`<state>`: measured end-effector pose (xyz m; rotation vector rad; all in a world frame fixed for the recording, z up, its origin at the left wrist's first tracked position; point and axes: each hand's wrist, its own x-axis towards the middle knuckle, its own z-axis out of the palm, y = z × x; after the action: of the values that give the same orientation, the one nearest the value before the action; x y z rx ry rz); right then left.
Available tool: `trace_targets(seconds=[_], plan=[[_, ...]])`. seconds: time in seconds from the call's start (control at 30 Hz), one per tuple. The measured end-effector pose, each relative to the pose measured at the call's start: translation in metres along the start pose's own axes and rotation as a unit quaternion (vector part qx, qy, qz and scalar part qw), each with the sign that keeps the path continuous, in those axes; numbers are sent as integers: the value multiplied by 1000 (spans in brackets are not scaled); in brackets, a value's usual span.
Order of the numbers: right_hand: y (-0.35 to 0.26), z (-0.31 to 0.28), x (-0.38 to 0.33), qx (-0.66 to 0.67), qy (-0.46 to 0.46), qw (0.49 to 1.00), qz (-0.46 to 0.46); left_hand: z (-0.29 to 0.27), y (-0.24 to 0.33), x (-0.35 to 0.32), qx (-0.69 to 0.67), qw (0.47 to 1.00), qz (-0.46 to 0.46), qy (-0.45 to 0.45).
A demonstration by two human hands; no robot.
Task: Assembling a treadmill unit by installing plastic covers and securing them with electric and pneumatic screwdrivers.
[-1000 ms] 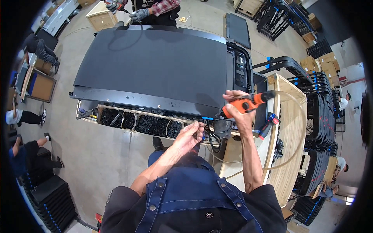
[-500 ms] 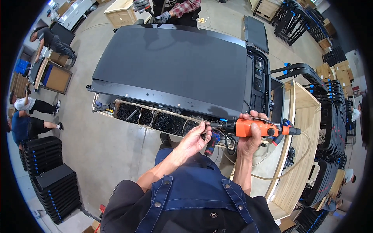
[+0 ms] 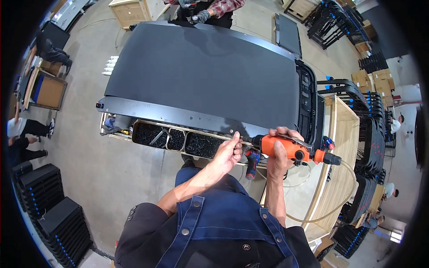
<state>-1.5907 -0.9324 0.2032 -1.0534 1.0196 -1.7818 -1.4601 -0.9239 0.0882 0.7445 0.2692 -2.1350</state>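
My right hand (image 3: 280, 156) is wrapped round the body of an orange air tool (image 3: 286, 147), its dark nose pointing left and a clear hose at its rear. Just in front of the nose, my left hand (image 3: 229, 152) is closed, thumb and fingers pinched together; what they hold, if anything, is too small to make out. Both hands are over the near edge of a large dark grey panel (image 3: 201, 67) with small holes along its metal border. Below that edge, long open bins (image 3: 166, 149) contain many small black fasteners. Beside them hangs a dark power tool (image 3: 251, 166) with red and blue parts.
Across the panel stands a co-worker with gloved hands (image 3: 202, 17). A wooden crate (image 3: 328, 178) is at my right, with the hose (image 3: 308, 220) looping over it. Stacked black frames (image 3: 67, 236) stand at lower left, more at far right. Other people are at the left.
The view has shifted, so the panel and bins appear differently placed. My left hand and the air tool's nose are now closer to the panel's near edge. The co-worker's hands have moved.
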Motion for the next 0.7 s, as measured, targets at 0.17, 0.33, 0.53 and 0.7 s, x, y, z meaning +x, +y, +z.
trace_targets(seconds=[0.17, 0.33, 0.53, 0.7], plan=[[23, 42, 8, -119, -64, 990, 33, -18, 22, 22, -70, 995, -69, -17], [37, 54, 17, -116, -107, 986, 43, -41, 27, 10, -52, 995, -87, -22], [48, 61, 20, -164, -191, 968, 2, -56, 36, -25, 26, 995, -89, 31], [53, 61, 16, -235, -172, 957, -10, -45, 54, -56, 103, 992, -63, -27]])
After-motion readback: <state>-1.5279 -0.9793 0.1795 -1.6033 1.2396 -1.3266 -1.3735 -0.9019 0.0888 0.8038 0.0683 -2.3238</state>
